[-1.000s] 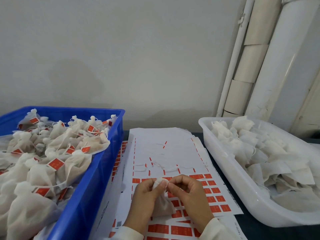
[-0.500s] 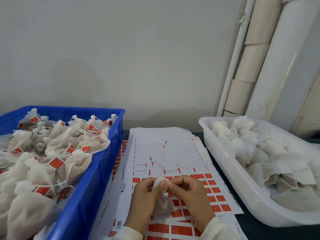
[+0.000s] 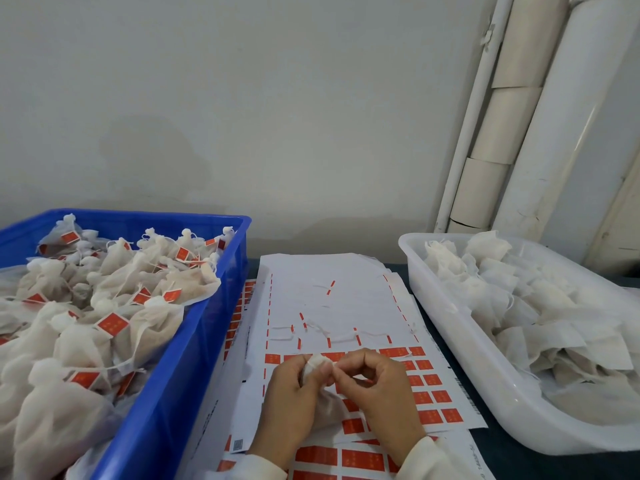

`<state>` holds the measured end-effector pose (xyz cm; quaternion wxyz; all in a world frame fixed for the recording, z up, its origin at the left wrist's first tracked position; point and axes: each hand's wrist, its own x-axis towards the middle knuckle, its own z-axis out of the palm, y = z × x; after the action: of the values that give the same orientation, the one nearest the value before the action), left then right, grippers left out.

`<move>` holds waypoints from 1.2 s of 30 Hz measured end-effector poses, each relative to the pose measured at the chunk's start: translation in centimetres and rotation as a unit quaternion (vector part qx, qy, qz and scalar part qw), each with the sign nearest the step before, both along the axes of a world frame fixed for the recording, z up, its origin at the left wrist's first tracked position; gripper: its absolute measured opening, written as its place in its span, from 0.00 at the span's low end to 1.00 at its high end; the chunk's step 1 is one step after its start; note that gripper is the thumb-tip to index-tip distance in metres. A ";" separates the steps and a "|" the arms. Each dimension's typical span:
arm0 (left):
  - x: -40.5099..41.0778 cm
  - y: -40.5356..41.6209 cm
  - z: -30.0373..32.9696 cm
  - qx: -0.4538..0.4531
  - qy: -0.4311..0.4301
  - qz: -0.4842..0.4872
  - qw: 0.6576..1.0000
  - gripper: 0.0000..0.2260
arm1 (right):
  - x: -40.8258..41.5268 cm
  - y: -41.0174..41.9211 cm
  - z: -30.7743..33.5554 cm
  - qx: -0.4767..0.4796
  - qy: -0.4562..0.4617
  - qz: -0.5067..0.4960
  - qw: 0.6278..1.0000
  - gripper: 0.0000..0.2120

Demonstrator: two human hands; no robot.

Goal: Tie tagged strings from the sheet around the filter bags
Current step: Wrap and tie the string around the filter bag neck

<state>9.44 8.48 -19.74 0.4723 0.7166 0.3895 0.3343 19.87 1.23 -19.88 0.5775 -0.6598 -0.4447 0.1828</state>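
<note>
Left hand (image 3: 292,393) fingers pinching filter bag (image 3: 313,363) neck, right hand (image 3: 377,389) fingers pinching it too

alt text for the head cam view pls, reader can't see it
Both hands, left hand and right hand, pinch the gathered neck of a filter bag over a sheet of red tags. A blue bin of tied, tagged bags sits left; a white tub of untied bags sits right.

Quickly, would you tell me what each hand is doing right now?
Left hand: grips the filter bag at its gathered neck.
Right hand: fingers curled, pinching at the same neck; string not discernible.
</note>
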 end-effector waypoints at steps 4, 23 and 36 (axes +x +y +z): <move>0.1 0.0 0.4 -0.039 -0.004 -0.008 0.999 0.08 | 0.0 0.1 0.3 0.004 0.034 0.014 0.999 0.03; -0.4 -0.3 1.5 -0.193 -0.056 0.015 0.979 0.09 | 0.4 0.1 0.6 -0.016 0.171 0.034 0.985 0.07; -0.4 0.0 1.5 -0.235 -0.106 0.018 0.966 0.07 | -0.4 -0.2 0.4 0.034 -0.164 -0.013 0.986 0.16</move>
<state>9.04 8.47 -18.29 0.6599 0.5386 0.4176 0.3163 19.42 1.07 -19.52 0.5207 -0.6666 -0.5311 0.0493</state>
